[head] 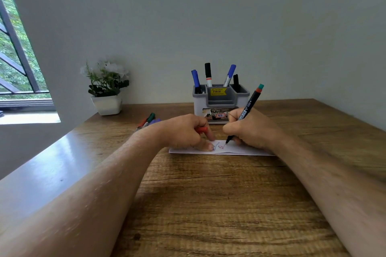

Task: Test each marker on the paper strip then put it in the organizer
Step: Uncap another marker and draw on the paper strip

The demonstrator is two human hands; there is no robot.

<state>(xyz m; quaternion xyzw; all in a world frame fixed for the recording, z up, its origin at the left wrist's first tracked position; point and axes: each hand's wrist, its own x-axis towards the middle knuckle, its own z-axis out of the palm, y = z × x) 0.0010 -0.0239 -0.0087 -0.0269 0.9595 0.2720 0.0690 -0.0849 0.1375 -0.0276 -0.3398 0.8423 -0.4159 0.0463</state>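
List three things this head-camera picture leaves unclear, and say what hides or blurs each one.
1. Head view: the left part of the paper strip lies under the left hand, so any marks there are hidden.
2. Head view: the loose markers beside the left wrist are partly covered, so their number is unclear.
3. Head view: the small print on the organizer label is too small to read.

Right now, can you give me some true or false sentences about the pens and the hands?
1. The right hand holds a black marker with a teal end tip-down on the white paper strip. True.
2. The left hand is empty. False: it holds a red cap.
3. The grey and white plastic organizer holds markers. True.
4. The white flowerpot stands right of the organizer. False: it stands left.
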